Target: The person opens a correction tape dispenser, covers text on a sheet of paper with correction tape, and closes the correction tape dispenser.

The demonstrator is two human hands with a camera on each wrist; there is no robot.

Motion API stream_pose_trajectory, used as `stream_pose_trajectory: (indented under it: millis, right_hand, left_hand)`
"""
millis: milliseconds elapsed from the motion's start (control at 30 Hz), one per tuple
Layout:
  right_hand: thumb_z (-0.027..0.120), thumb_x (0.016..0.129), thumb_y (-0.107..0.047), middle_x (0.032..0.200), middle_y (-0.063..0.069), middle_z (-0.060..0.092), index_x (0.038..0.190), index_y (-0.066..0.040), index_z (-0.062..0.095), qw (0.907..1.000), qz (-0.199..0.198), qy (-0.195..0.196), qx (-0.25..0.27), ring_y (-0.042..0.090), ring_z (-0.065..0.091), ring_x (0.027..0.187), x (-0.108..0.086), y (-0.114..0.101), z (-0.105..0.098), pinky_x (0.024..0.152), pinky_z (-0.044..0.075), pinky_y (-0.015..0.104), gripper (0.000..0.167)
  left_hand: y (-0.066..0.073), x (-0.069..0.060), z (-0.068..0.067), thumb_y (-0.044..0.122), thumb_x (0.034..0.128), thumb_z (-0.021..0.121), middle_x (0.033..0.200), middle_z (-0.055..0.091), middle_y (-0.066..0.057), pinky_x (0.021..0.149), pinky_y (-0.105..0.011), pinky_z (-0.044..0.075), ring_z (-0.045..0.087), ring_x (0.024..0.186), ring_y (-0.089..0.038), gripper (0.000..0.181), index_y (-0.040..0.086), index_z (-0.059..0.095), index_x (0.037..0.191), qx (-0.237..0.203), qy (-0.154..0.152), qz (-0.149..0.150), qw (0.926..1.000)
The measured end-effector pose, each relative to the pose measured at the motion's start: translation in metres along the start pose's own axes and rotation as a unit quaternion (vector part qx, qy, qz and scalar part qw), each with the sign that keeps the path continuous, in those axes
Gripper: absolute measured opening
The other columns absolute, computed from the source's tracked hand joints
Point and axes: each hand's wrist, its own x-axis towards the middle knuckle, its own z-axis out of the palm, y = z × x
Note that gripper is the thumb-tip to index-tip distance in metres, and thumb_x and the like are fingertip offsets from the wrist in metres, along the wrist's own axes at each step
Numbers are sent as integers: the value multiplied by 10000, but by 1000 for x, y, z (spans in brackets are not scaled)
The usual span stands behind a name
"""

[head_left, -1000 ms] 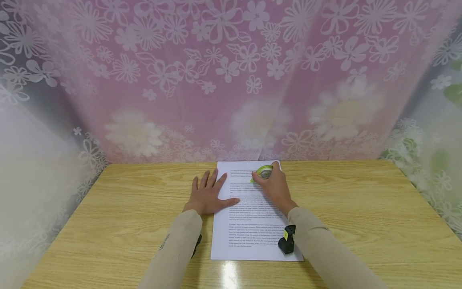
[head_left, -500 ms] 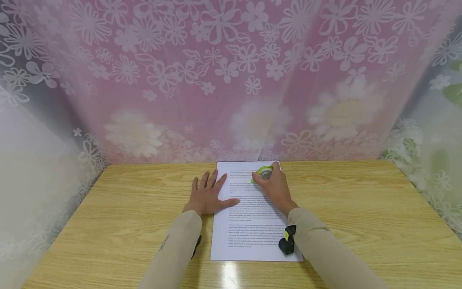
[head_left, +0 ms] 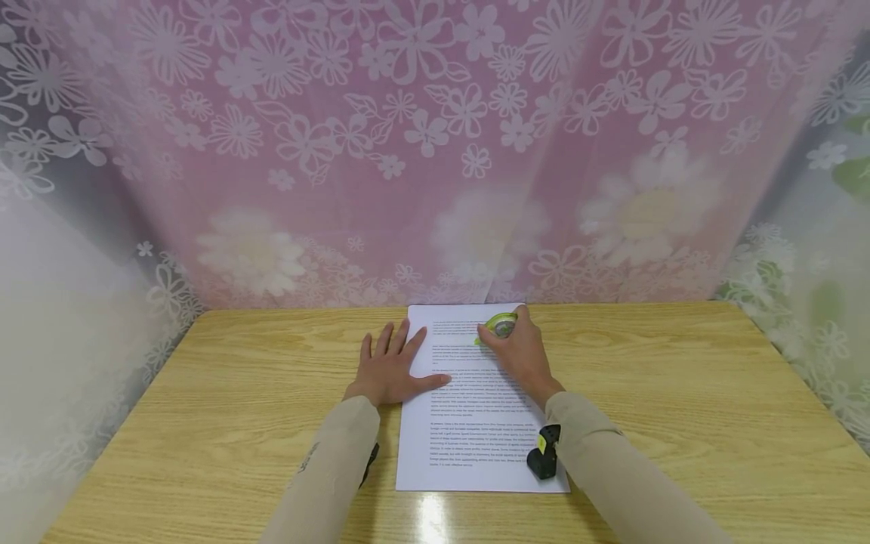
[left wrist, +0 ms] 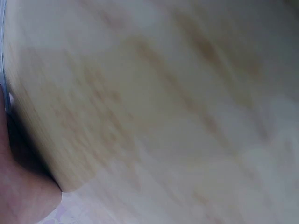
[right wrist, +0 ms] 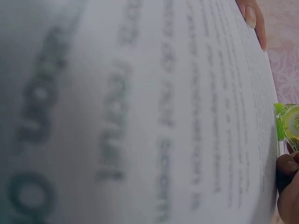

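Note:
A white stack of printed paper [head_left: 489, 477] lies lengthwise on the wooden table. My left hand [head_left: 389, 373] rests flat with spread fingers on the table and the sheet's left edge, its thumb across the text. Near the top right of the page, my right hand [head_left: 523, 355] grips a green, see-through correction tape [head_left: 504, 326] between thumb and fingers. Its tip points down-left at the upper lines of print. In the right wrist view, the correction tape [right wrist: 289, 123] shows at the right edge, its tip at the paper. The left wrist view is mostly blurred wood grain.
Bare wood of the table [head_left: 680, 393] extends on both sides of the paper. A pink floral curtain [head_left: 408, 189] hangs along the table's back edge, close behind the page. Pale floral cloth [head_left: 68, 302] hangs at the sides.
My right hand has slid a few pixels to the right with the correction tape, along the upper lines of text. The left hand and the paper have stayed in place.

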Motion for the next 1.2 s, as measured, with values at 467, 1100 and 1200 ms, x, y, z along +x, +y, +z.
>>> stream_pose_trajectory:
  millis: [467,1100,1200]
  right_hand:
    - [702,863,-375,949,144,580,1163,-6,400,9999,51,27,-100,228,611,760,1,4,-1,643,511,333,563]
    - [706,861,-351,934,155,579,1158,12,405,9998,21,117,-168,244,599,748,2,6,-8,627,496,339,557]
    - [706,861,-351,937,156,580,1157,12,408,9997,30,136,-210,241,599,752,2,7,-8,632,495,336,555]
  left_hand:
    - [2,-2,-3,892,737,315,1597,-36,-4,1100,-557,-53,-47,1443,-292,1011,335,69,1544,-14,-18,17,10000]
    - [5,-7,-9,898,737,290,1595,-29,-5,1105,-559,-30,-39,1444,-286,1012,332,59,1543,89,-68,17,9999]
    - [5,-7,-9,902,734,277,1596,-27,-4,1106,-559,-28,-41,1444,-283,1013,332,59,1543,126,-67,17,9999]
